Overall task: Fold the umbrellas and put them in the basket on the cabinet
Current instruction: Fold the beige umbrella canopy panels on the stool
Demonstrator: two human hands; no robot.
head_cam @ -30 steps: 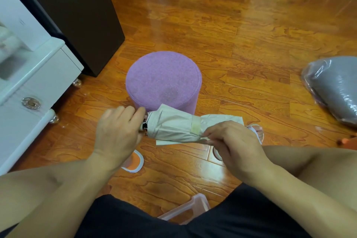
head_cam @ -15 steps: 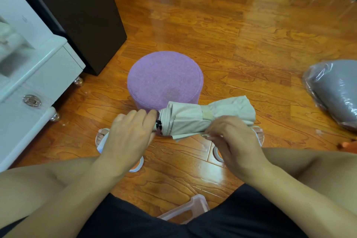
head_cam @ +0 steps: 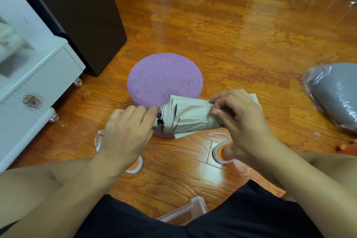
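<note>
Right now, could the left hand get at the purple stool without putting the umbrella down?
Probably not freely. The left hand grips the umbrella's end, so it is occupied, though the stool sits just beyond it with nothing between.

I see my left hand [head_cam: 123,133] gripping the handle end of the beige umbrella [head_cam: 185,117] (canopy bunched), my right hand [head_cam: 237,120] pinching its fabric, above the purple stool [head_cam: 164,79].

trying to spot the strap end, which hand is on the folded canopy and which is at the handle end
The right hand pinches the beige umbrella on its gathered canopy; the left hand grips the dark handle end.
</note>
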